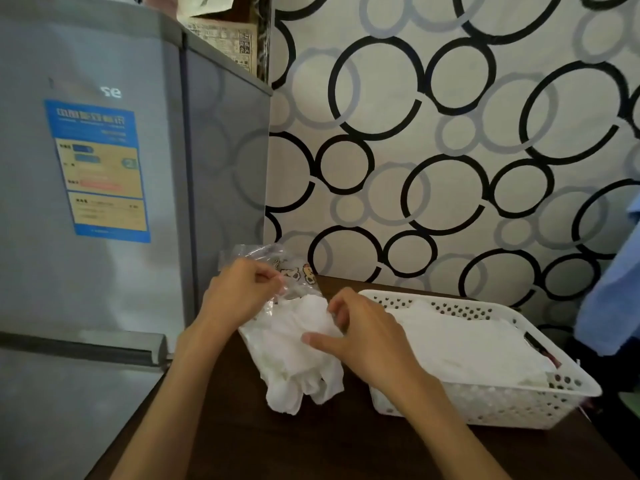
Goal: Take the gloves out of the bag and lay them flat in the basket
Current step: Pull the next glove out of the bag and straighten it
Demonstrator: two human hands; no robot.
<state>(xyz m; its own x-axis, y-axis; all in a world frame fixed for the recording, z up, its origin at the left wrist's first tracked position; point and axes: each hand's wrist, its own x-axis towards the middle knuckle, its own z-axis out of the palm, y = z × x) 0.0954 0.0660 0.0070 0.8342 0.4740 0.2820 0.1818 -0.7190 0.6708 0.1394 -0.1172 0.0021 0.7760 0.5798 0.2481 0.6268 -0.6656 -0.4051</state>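
A clear plastic bag (263, 261) with small printed figures is held up at its open top by my left hand (239, 292), which pinches the film. White gloves (298, 362) hang out of the bag's lower part onto the dark wooden table (214, 427), their fingers drooping toward me. My right hand (360, 337) grips the upper part of the gloves, thumb pressed on the white fabric. To the right stands a white perforated basket (568, 379) with white gloves (464, 344) lying flat inside it.
A grey fridge (104, 202) with a blue and yellow label stands close on the left of the table. A wall with black and grey rings is behind. Blue cloth (613, 299) hangs at the right edge.
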